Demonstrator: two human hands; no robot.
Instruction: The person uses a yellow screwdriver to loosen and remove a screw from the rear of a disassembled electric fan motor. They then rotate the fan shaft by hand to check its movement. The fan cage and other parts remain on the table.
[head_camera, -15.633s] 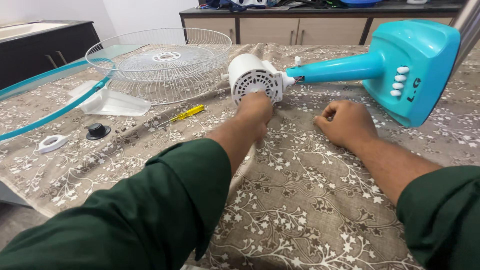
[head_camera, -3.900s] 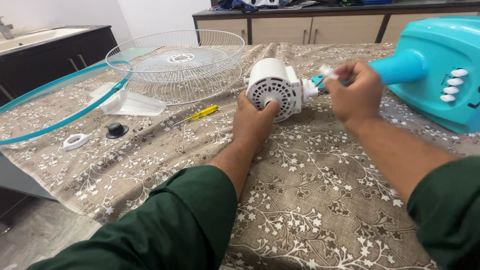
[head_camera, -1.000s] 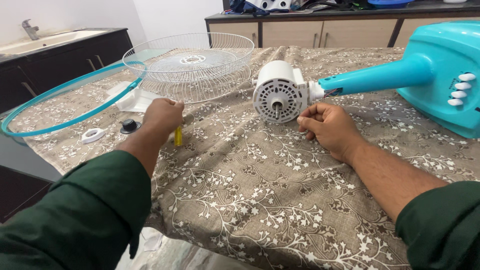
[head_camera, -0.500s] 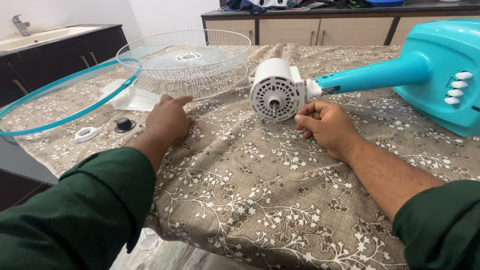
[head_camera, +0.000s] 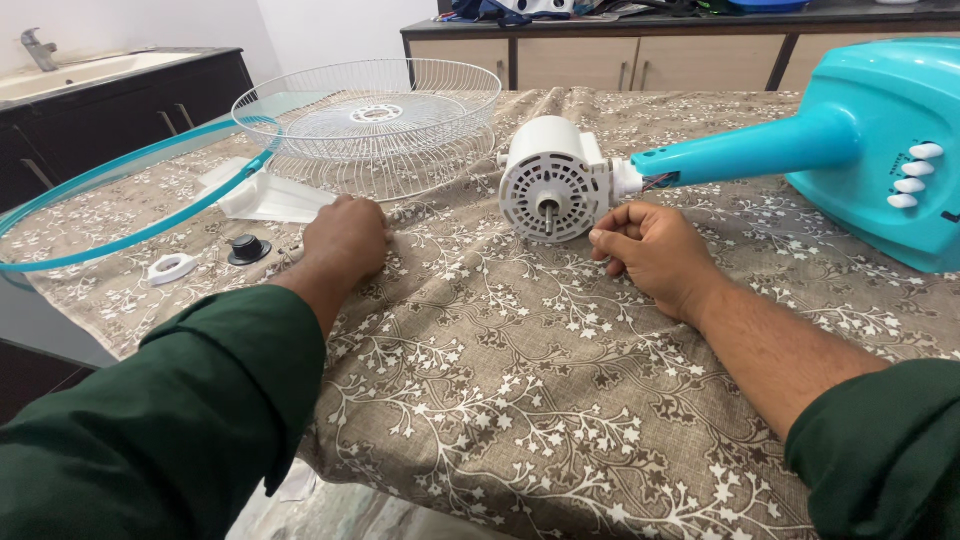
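The right hand (head_camera: 655, 255) is curled into a loose fist, knuckles up, and rests on the tablecloth (head_camera: 520, 400). Its bent fingers lie just under the front face of the fan motor (head_camera: 552, 178), very near it; whether something small is pinched inside the fist I cannot tell. The left hand (head_camera: 345, 240) lies palm down on the cloth with the fingers folded under. It seems to cover something, but the view does not show what, so I cannot say if it grips anything.

The fan motor lies on its side between the 2 hands, a little beyond them. It is a white round housing with slots around the front face and a short metal shaft in the middle, pointing toward the camera. Behind it a turquoise neck (head_camera: 740, 152) runs to the right into the turquoise fan base (head_camera: 880, 120), which carries 4 white buttons (head_camera: 915, 175).

Beyond the left hand a white wire grille (head_camera: 370, 115) lies like a bowl, open side up. A white plastic fan blade (head_camera: 265, 198) lies beside it, partly under a turquoise ring (head_camera: 110, 215) that reaches over the table edge. Near the left hand, on the cloth, are a small black knob (head_camera: 247, 248) and a white ring nut (head_camera: 171, 267), apart from each other. Both forearms are in dark green sleeves (head_camera: 170, 410).
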